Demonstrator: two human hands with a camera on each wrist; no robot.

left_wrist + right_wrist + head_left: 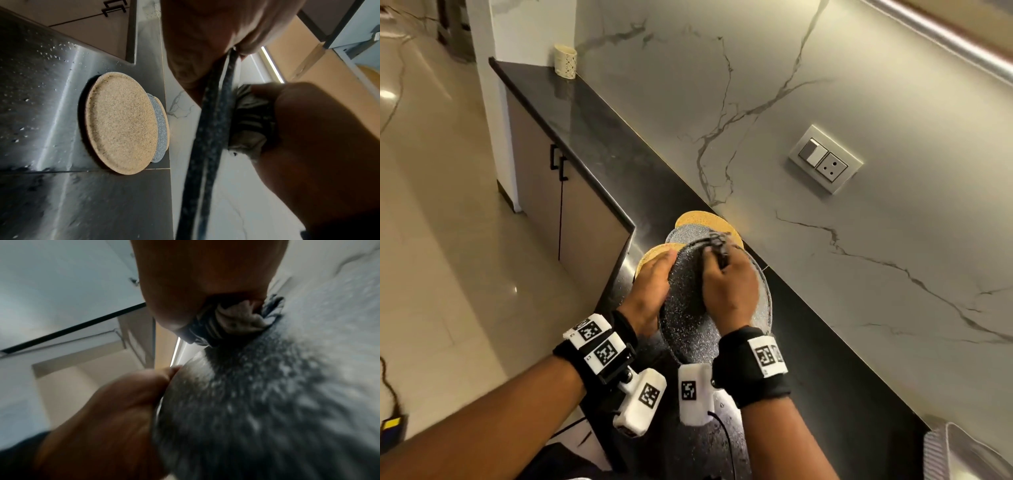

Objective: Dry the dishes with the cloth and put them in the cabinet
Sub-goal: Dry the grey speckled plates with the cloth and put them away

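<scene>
The dark speckled plate (pixel 688 301) is held tilted above the desk (pixel 585 137), just in front of the tan plates (pixel 121 123). Its left rim is gripped by the left hand (pixel 650 284); the cloth (pixel 717 245) is bunched in the right hand (pixel 729 291) & pressed on its face. Stiff, prob. breakable, maybe slippery if wet: the rim is best held.

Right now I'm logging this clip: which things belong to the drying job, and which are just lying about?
In the job:
dark speckled plate
cloth
left hand
right hand
tan plates
grey plate

Lying about:
cup
wall socket
</scene>
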